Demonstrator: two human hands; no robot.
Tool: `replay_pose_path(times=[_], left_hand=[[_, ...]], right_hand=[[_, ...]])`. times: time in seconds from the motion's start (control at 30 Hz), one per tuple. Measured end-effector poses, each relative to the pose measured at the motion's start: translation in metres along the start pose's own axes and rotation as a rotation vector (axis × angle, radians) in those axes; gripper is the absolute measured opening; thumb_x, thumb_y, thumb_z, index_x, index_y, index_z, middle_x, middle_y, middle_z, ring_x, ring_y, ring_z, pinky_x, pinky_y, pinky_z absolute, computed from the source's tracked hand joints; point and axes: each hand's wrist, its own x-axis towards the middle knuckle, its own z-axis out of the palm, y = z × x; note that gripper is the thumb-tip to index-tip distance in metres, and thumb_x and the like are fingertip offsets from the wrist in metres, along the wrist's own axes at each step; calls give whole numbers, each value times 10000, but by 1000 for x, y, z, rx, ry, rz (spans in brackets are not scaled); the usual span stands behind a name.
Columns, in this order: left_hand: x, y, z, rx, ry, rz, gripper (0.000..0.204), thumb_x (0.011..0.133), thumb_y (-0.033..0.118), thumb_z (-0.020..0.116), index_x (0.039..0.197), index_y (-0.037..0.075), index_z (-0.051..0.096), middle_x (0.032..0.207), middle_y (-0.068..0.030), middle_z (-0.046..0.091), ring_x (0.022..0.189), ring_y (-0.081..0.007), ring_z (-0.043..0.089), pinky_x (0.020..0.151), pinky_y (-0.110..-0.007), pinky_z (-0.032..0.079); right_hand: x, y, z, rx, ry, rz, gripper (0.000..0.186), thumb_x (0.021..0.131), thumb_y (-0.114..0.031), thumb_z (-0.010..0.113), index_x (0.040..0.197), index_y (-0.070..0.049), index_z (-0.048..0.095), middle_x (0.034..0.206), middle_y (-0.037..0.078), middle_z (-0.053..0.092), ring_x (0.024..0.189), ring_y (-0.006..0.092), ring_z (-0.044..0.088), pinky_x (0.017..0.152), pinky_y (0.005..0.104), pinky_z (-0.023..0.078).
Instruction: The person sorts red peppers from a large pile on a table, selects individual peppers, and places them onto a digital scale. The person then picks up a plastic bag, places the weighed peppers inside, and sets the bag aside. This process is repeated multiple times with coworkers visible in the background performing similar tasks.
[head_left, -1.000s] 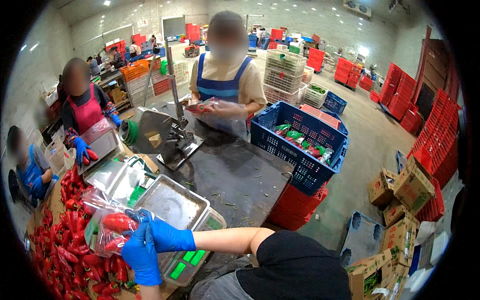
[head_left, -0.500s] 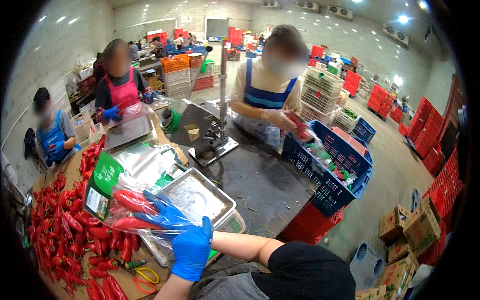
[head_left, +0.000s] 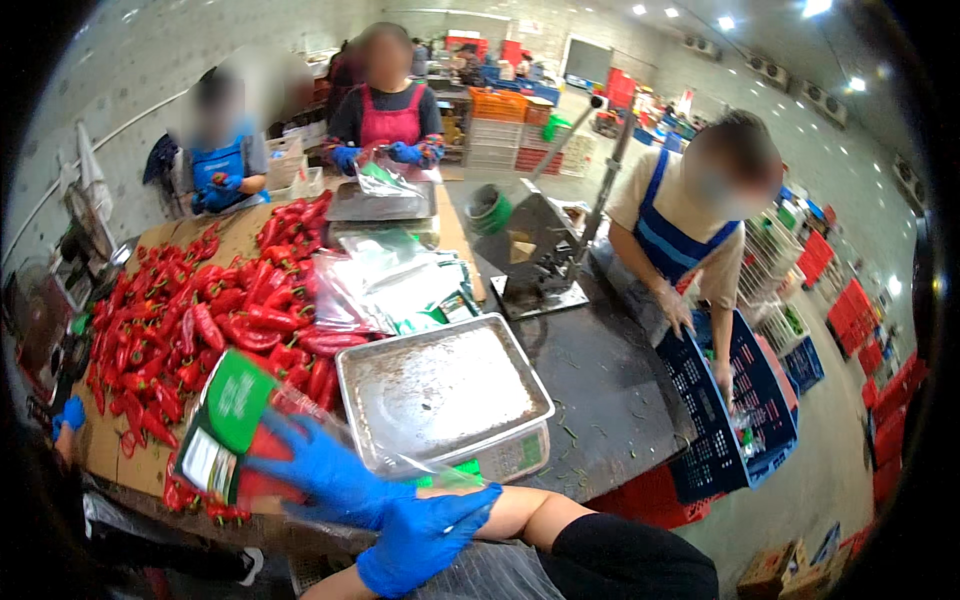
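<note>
A clear plastic bag with a green and dark printed panel [head_left: 245, 395] lies tilted over the near edge of the pepper pile. Inside it are red peppers [head_left: 268, 470], blurred by motion. My right hand [head_left: 335, 470], gloved in blue, reaches into the bag with its fingers around the peppers; the far fingertips are smeared. Next to my right wrist, my blue-gloved left hand [head_left: 425, 540] is closed on the bag's clear open end. Just beyond my hands stands a metal tray [head_left: 440, 390] on a scale [head_left: 515, 455]. Heaped red peppers [head_left: 215, 320] cover the left of the table.
Flat plastic bags [head_left: 385, 285] lie behind the tray. A metal stand [head_left: 540, 250] sits on the dark tabletop [head_left: 600, 400]. At right, a co-worker reaches into a blue crate [head_left: 690, 400]; two others work across the table. Another blue-gloved hand [head_left: 70, 415] shows at far left.
My view has turned left. Both hands and the bag have moved toward the table's near edge, away from the tray. The co-worker at right now reaches down into the blue crate.
</note>
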Motion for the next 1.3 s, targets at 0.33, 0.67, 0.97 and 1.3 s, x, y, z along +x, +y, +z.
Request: replay_pose_path(times=[0.33,0.67,0.97,1.3], left_hand=[[-109,-5,-51,54,1024,-489,263,857,127,513,1054,-16,610,935,-121,630,819,-224,593,746,-306,492],[-187,-7,-59,-169,1554,-688,315,860,153,459,1061,-45,599,1011,-114,624,926,-229,578,829,-326,470],[-175,16,-63,552,1263,-465,320,856,186,507,1100,2,602,980,-121,627,903,-207,586,797,-343,489],[-131,20,-51,70,814,-706,535,862,478,521,1199,63,533,1193,-136,514,1072,-342,500,936,-446,381]], right_hand=[[-83,-11,236,644,-876,-277,303,833,-178,536,1116,-74,560,1170,177,491,1040,285,490,881,392,428],[34,-65,57,980,-958,-192,303,844,-227,576,1070,-26,591,1033,163,614,935,267,584,820,358,460],[-17,41,38,431,-518,73,980,665,-127,758,1443,-185,166,1270,153,494,964,272,592,819,346,481],[-32,-19,87,1176,-473,-120,447,846,-242,571,1280,-158,504,1067,105,638,962,214,610,838,318,470]])
